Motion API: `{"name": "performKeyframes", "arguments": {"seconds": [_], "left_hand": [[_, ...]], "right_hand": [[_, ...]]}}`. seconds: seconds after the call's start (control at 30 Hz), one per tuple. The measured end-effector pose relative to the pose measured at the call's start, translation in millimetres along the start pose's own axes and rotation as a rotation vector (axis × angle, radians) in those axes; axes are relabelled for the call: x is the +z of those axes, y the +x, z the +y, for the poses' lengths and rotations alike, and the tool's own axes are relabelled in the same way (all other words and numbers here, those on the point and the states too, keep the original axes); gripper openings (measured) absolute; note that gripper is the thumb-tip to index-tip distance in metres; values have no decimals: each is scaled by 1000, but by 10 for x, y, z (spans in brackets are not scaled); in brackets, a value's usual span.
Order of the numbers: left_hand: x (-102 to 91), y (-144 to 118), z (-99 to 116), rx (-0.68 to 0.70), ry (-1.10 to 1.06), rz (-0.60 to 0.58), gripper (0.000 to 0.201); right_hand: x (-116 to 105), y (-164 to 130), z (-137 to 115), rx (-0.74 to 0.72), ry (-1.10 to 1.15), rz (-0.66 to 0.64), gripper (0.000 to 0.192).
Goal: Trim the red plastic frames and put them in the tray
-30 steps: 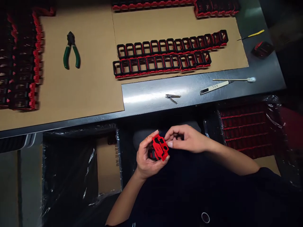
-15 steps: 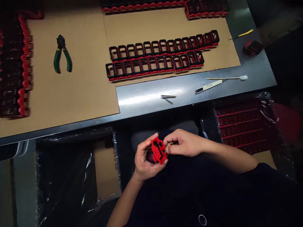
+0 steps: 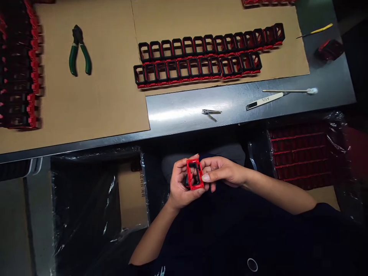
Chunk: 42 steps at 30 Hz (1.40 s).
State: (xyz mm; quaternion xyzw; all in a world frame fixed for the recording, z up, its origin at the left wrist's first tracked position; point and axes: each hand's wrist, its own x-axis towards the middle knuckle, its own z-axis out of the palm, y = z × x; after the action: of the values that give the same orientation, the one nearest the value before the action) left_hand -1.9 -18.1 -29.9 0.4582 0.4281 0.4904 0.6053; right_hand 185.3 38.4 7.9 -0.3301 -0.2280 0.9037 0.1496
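Note:
Below the table edge, over my lap, both hands hold one small red and black plastic frame (image 3: pixel 194 174). My left hand (image 3: pixel 178 188) cups it from the left and below. My right hand (image 3: pixel 222 172) pinches its right side with thumb and fingers. The frame's open window faces up toward me. On the cardboard sheet (image 3: pixel 218 17) above lie two rows of like frames (image 3: pixel 201 57), set side by side.
Green-handled cutters (image 3: pixel 79 53) lie on the left cardboard. More frames are stacked at the far left (image 3: pixel 20 69). Tweezers (image 3: pixel 211 112), a white blade tool (image 3: pixel 264 100) and a swab (image 3: pixel 290 91) rest on the metal table. A plastic-lined box (image 3: pixel 86 199) stands lower left; a bin of red parts (image 3: pixel 301 153) stands right.
The frame has been turned in my hands so its open window faces up, and my right hand now grips its side. The view shifted slightly.

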Motion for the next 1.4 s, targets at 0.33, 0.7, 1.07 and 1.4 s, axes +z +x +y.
{"name": "performKeyframes", "arguments": {"seconds": [0.33, 0.7, 1.07, 1.4], "left_hand": [[-10, 17, -56, -17, 18, -13, 76], [-29, 12, -78, 37, 78, -10, 73], [-16, 14, -111, 31, 84, -37, 77], [10, 33, -68, 65, 155, -40, 75]], "right_hand": [[-24, 41, 23, 8, 52, 14, 39], [-26, 56, 13, 15, 70, 33, 45], [-56, 50, 34, -33, 2, 80, 44], [-76, 41, 70, -82, 19, 100, 39]]}}
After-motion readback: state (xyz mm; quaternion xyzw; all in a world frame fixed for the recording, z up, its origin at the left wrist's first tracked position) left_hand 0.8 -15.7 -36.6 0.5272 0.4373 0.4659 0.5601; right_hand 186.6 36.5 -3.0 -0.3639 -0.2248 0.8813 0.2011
